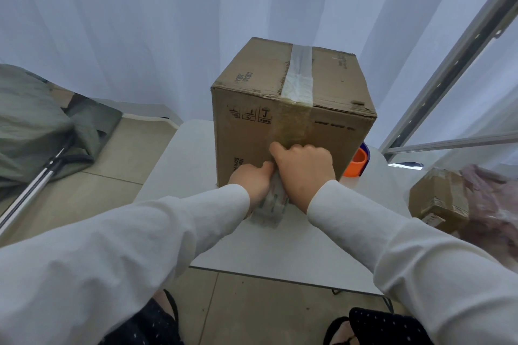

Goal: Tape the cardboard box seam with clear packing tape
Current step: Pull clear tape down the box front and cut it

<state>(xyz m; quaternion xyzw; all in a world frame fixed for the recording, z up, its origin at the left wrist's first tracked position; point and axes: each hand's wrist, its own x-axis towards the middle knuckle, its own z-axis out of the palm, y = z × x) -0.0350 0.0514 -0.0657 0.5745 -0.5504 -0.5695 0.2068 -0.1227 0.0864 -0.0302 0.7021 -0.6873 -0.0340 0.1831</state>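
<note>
A brown cardboard box stands on a white table. A strip of clear packing tape runs along its top seam and down the near face. Low on that face, my right hand curls over the tape, thumb pressed against the cardboard. My left hand sits just left of it, thumb toward the box, and grips a clear tape roll wedged between both hands. The roll is blurred and partly hidden.
An orange and blue tape dispenser lies behind the box's right corner. A smaller taped cardboard box with pink plastic sits at right. Green fabric and a metal pole lie on the floor at left. White curtains hang behind.
</note>
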